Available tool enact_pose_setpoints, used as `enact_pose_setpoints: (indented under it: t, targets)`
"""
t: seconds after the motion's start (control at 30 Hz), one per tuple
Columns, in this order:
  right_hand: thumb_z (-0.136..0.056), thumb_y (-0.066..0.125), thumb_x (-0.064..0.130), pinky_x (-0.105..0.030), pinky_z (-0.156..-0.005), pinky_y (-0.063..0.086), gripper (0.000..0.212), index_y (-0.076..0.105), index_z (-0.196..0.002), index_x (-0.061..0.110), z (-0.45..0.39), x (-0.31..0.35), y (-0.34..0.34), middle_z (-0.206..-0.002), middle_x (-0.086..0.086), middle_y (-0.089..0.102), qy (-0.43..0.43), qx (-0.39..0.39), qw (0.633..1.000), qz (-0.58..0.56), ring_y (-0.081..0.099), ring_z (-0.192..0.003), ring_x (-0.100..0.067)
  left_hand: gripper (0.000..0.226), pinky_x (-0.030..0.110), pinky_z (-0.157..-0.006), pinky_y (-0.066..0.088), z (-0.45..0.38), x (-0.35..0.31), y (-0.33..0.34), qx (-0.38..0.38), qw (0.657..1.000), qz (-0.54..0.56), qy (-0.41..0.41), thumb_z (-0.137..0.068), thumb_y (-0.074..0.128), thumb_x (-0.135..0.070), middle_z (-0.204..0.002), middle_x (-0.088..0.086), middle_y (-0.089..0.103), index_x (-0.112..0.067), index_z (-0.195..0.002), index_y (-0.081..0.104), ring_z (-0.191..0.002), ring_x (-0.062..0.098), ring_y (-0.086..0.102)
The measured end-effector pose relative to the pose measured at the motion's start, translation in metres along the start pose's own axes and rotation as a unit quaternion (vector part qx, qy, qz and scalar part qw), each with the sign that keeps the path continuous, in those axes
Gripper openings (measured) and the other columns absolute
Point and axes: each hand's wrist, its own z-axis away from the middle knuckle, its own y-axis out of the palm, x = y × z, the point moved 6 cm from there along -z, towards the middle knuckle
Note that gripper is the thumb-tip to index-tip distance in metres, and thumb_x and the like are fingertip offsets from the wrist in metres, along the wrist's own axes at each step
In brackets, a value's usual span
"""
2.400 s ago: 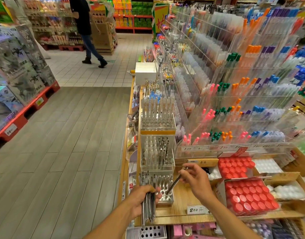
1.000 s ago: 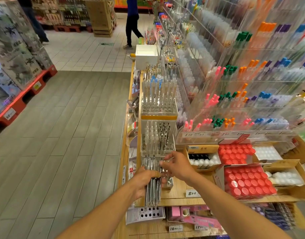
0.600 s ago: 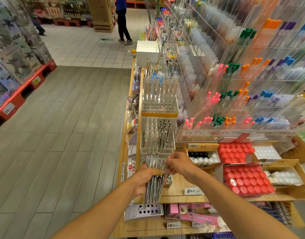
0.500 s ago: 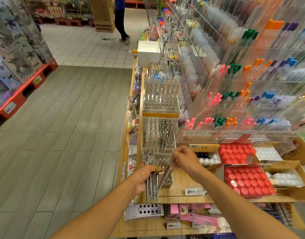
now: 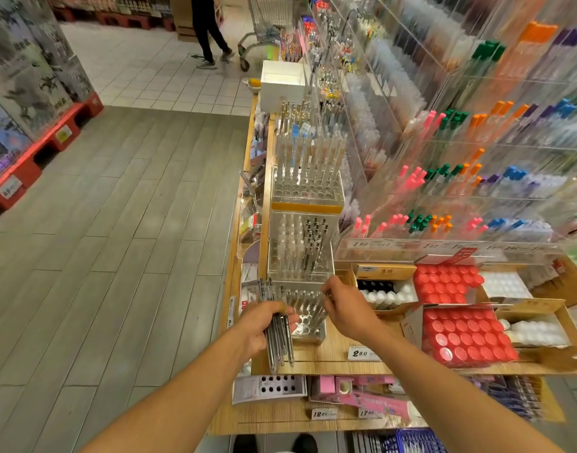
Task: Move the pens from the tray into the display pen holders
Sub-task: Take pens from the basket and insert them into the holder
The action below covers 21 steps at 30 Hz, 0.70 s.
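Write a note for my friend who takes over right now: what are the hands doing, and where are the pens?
Left hand: grips a bundle of pens, held upright at the shelf edge.
Right hand: pinches one pen over the clear pen holder.
Done: a row of pens stands in that holder's back holes.
Left: seat this pen, then move the bundle into the open front holes one at a time.

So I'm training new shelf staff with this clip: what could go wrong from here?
1. The left hand grips a loose bundle of pens whose lower ends hang free; some may slip to the floor.
2. The right hand pinches one pen at a slant over the clear pen holder; it could miss a hole or knock pens already standing there.
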Motion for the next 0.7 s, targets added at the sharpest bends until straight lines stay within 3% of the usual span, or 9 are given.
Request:
enact_pose_setpoints:
  t: [0.1, 0.27, 0.5, 0.6, 0.7]
  targets:
    - [-0.099, 0.049, 0.023, -0.032, -0.068, 0.047, 0.008, 0.053, -0.103, 0.018, -0.001, -0.002, 0.006, -0.079, 0.011, 0.056, -0.001, -0.009, 1.0, 0.023, 0.056, -0.071, -0.011, 0.014, 0.029, -0.057, 0.059, 0.0, 0.0, -0.001, 0.0, 1.0, 0.003, 0.003, -0.089, 0.062, 0.005, -0.091, 0.026, 0.074, 0.012, -0.101, 0.065, -0.074, 0.026, 0.075]
    - [-0.096, 0.055, 0.022, -0.013, -0.051, 0.035, 0.007, 0.054, -0.103, 0.024, -0.005, -0.015, 0.005, -0.076, 0.016, 0.057, 0.038, -0.041, 0.998, -0.02, 0.054, -0.063, 0.001, 0.017, 0.028, -0.058, 0.059, -0.001, 0.002, 0.0, 0.008, 1.0, 0.004, 0.001, -0.089, 0.063, 0.003, -0.087, 0.022, 0.075, 0.011, -0.104, 0.065, -0.073, 0.024, 0.074]
    - [-0.096, 0.054, 0.022, -0.018, -0.055, 0.038, 0.01, 0.055, -0.105, 0.019, -0.012, -0.01, -0.003, -0.079, 0.011, 0.057, 0.029, -0.049, 0.998, -0.008, 0.053, -0.065, -0.002, 0.016, 0.029, -0.057, 0.059, -0.002, 0.0, -0.001, 0.004, 1.0, 0.0, 0.003, -0.089, 0.062, 0.003, -0.089, 0.024, 0.074, 0.011, -0.102, 0.066, -0.073, 0.025, 0.075]
    - [-0.096, 0.054, 0.021, -0.03, -0.069, 0.049, 0.009, 0.056, -0.103, 0.018, -0.011, -0.006, 0.0, -0.089, 0.005, 0.062, 0.016, -0.031, 0.999, 0.032, 0.059, -0.077, -0.013, 0.015, 0.031, -0.06, 0.06, -0.002, 0.001, -0.002, 0.006, 1.0, 0.006, 0.002, -0.09, 0.061, 0.003, -0.091, 0.025, 0.074, 0.012, -0.101, 0.066, -0.076, 0.027, 0.075]
    - [-0.093, 0.056, 0.016, -0.031, -0.081, 0.05, 0.015, 0.063, -0.106, 0.015, -0.009, -0.004, 0.003, -0.103, 0.0, 0.062, -0.005, -0.031, 0.997, 0.066, 0.059, -0.093, -0.016, 0.015, 0.033, -0.063, 0.061, -0.002, 0.0, -0.001, 0.011, 1.0, 0.01, 0.003, -0.088, 0.062, 0.003, -0.092, 0.026, 0.074, 0.012, -0.1, 0.066, -0.08, 0.028, 0.075]
